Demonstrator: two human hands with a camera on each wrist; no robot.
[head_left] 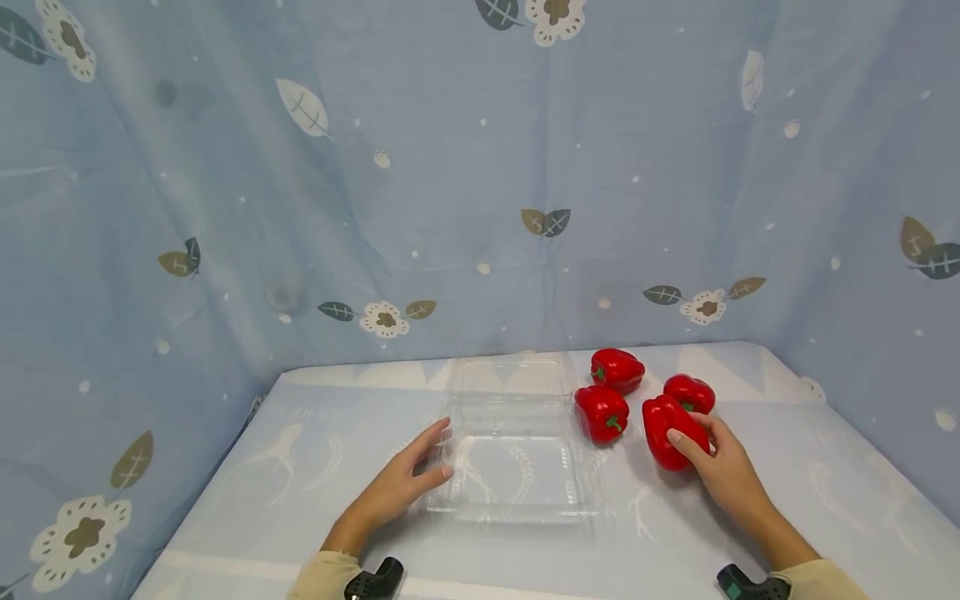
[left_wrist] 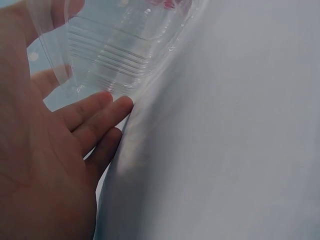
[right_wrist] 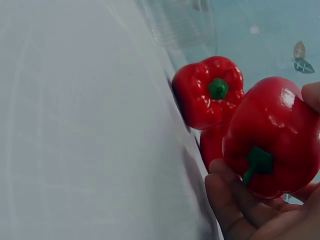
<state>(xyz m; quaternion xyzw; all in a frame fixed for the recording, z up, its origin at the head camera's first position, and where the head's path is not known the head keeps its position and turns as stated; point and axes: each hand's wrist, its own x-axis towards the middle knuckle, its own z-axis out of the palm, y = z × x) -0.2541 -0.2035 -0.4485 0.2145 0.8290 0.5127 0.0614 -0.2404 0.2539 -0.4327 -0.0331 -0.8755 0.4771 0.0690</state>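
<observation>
My right hand [head_left: 723, 467] grips a red bell pepper [head_left: 670, 432] between thumb and fingers; its green stem shows in the right wrist view, where the pepper [right_wrist: 275, 135] fills the grasp. At the left side of a clear plastic clamshell box [head_left: 517, 508], my left hand [head_left: 401, 483] rests with fingers fairly straight. In the left wrist view, the fingertips [left_wrist: 107, 102] lie close against the box's ridged wall [left_wrist: 110, 55]; whether they all touch it I cannot tell. The box stands with its lid [head_left: 510, 377] folded back, and the table pattern shows through its bottom.
Two red peppers, one nearer [head_left: 602, 414] and one farther [head_left: 617, 370], lie just right of the box. Another pepper [head_left: 688, 392] sits behind the held one. A patterned cloth covers the table [head_left: 300, 467], and a blue floral curtain [head_left: 480, 167] hangs around the back and sides.
</observation>
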